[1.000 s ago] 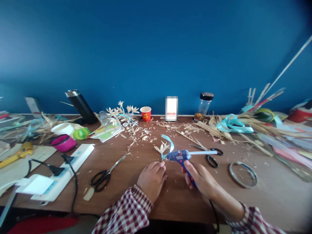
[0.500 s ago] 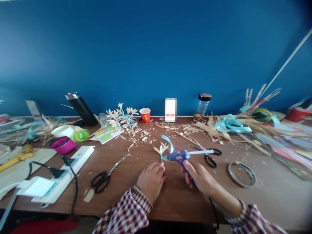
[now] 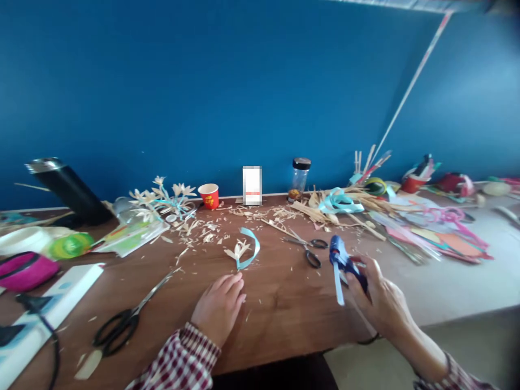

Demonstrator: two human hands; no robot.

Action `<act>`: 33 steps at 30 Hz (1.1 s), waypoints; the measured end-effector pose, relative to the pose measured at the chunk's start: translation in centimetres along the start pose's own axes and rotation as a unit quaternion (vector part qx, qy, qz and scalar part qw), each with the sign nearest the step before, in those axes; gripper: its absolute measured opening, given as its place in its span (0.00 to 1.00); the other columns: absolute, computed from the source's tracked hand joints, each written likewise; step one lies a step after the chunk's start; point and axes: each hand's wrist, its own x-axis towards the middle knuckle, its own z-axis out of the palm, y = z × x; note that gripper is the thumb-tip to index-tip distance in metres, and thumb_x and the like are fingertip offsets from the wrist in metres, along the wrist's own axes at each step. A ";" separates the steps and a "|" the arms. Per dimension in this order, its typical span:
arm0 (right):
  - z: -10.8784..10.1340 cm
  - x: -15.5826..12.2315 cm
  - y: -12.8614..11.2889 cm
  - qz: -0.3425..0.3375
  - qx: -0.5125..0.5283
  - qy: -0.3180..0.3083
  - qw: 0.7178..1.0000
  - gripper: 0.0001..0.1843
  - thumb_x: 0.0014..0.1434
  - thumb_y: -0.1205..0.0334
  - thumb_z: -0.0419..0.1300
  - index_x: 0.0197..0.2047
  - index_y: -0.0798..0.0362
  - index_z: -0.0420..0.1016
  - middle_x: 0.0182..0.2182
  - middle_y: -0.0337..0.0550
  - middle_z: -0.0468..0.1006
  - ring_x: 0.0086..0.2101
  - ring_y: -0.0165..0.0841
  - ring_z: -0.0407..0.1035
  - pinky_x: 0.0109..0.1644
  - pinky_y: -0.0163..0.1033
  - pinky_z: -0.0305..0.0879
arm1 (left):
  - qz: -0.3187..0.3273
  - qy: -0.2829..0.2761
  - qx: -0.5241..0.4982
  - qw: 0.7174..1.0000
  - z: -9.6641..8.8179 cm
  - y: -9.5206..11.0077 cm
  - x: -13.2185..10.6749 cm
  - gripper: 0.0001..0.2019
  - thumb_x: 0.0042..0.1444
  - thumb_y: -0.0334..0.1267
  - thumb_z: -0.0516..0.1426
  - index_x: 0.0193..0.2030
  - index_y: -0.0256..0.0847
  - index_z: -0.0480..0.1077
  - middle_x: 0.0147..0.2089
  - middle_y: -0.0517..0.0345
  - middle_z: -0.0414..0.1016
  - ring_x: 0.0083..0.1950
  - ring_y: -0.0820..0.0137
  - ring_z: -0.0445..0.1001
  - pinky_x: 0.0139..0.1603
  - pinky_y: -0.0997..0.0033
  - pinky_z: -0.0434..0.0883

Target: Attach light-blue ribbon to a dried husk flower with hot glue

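At the middle of my view, the flower [image 3: 238, 251] lies on the table [image 3: 280, 314], petals spread, the blue ribbon [image 3: 256, 249] curling from its base round its right side. To handle it well, I judge that I should disturb the ribbon as little as possible, press lightly to spare the thin petals, and keep what is probably a hot tip off my skin. The flower's base is just beyond the fingertips [image 3: 239, 277] of my left hand [image 3: 219, 303], which rests back upward with its fingers close together; I cannot tell whether they pinch anything beneath or touch the ribbon. My right hand [image 3: 377, 295] is wrapped round the glue gun [image 3: 339, 252], well apart from the flower, the glue stick [image 3: 338, 287] jutting from its back toward the near edge. I would mind the cord [image 3: 369, 342] below, since a snag could jerk the gun. Between flower and gun lie scissors [image 3: 307, 245] with blades parted; any straight path would cross them, so some height seems wise. Farther out, scraps [image 3: 209, 237] litter the wood in front of the cup [image 3: 210, 200] and the jar [image 3: 299, 181].
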 end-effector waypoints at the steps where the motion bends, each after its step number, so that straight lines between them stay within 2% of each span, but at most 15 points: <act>1: -0.1 0.0 1.0 0.015 -0.050 0.017 0.998 0.21 0.60 0.51 0.46 0.52 0.52 0.59 0.37 0.50 0.78 0.31 0.42 0.74 0.32 0.42 0.65 | 0.003 0.001 0.000 1.000 0.1 -0.1 0.0 0.12 0.60 0.35 0.50 0.47 0.40 0.71 0.51 0.52 0.74 0.51 0.63 0.71 0.50 0.58 0.71; 3: -0.1 -0.1 2.7 0.019 -0.116 0.038 0.992 0.20 0.60 0.53 0.47 0.52 0.54 0.61 0.36 0.51 0.78 0.32 0.42 0.73 0.33 0.42 0.66 | 0.004 0.003 0.002 1.000 0.2 -0.2 -0.1 0.12 0.60 0.36 0.50 0.47 0.41 0.71 0.52 0.52 0.74 0.51 0.63 0.71 0.50 0.58 0.71; 7: 0.3 0.0 4.3 -0.015 -0.159 0.054 0.986 0.17 0.60 0.56 0.48 0.49 0.54 0.64 0.38 0.51 0.76 0.39 0.43 0.71 0.39 0.43 0.67 | 0.007 0.003 0.013 1.000 0.2 -0.3 -0.1 0.13 0.60 0.38 0.50 0.47 0.41 0.72 0.52 0.53 0.74 0.51 0.62 0.71 0.50 0.58 0.72; 12: 0.9 -0.2 4.9 0.013 -0.186 0.042 0.982 0.17 0.61 0.56 0.48 0.50 0.54 0.64 0.34 0.49 0.76 0.40 0.43 0.69 0.40 0.44 0.67 | 0.015 -0.013 0.027 0.999 0.3 -0.4 -0.1 0.13 0.60 0.37 0.50 0.48 0.38 0.71 0.52 0.52 0.74 0.51 0.61 0.71 0.50 0.57 0.72; 17: 1.1 -0.2 5.1 0.001 -0.221 0.030 0.975 0.17 0.61 0.57 0.48 0.49 0.54 0.65 0.40 0.51 0.74 0.42 0.44 0.68 0.44 0.45 0.65 | 0.003 -0.017 0.022 1.000 -0.1 -0.1 0.0 0.13 0.59 0.36 0.51 0.48 0.39 0.71 0.52 0.52 0.74 0.51 0.62 0.71 0.51 0.57 0.72; 24: -0.9 0.4 4.8 -0.012 -0.235 0.024 0.972 0.19 0.59 0.53 0.49 0.49 0.53 0.65 0.42 0.54 0.73 0.40 0.47 0.69 0.38 0.46 0.65 | -0.002 -0.032 0.018 0.999 -0.4 0.3 0.2 0.12 0.58 0.32 0.53 0.47 0.37 0.71 0.52 0.51 0.74 0.52 0.61 0.70 0.51 0.57 0.71; 27: -2.1 0.5 2.1 -0.042 -0.175 0.081 0.980 0.17 0.59 0.52 0.50 0.47 0.54 0.66 0.39 0.54 0.73 0.38 0.46 0.69 0.36 0.45 0.64 | -0.013 -0.040 0.013 0.999 -0.5 0.5 0.2 0.12 0.57 0.31 0.53 0.47 0.37 0.71 0.53 0.51 0.73 0.52 0.61 0.70 0.52 0.57 0.71; 29: -2.2 0.4 -1.3 -0.094 -0.075 0.132 0.984 0.16 0.59 0.52 0.50 0.46 0.53 0.66 0.35 0.50 0.73 0.34 0.41 0.69 0.35 0.42 0.64 | -0.023 -0.046 0.004 0.999 -0.8 0.7 0.3 0.12 0.57 0.31 0.53 0.47 0.38 0.70 0.53 0.51 0.73 0.52 0.61 0.70 0.53 0.57 0.70; 30: -1.8 0.4 -3.5 -0.128 -0.015 0.122 0.984 0.14 0.60 0.53 0.51 0.44 0.52 0.67 0.33 0.47 0.73 0.32 0.38 0.69 0.35 0.40 0.64 | -0.030 -0.049 -0.002 0.998 -0.9 0.8 0.3 0.12 0.57 0.31 0.53 0.47 0.38 0.70 0.53 0.52 0.73 0.53 0.61 0.70 0.53 0.57 0.70; 33: 0.6 1.3 -10.2 -0.220 0.090 -0.011 0.971 0.08 0.62 0.59 0.50 0.39 0.51 0.69 0.32 0.43 0.74 0.31 0.32 0.69 0.36 0.35 0.63 | -0.048 -0.069 -0.018 0.996 -1.5 1.0 0.6 0.11 0.58 0.30 0.52 0.46 0.38 0.70 0.53 0.52 0.73 0.53 0.61 0.69 0.53 0.57 0.69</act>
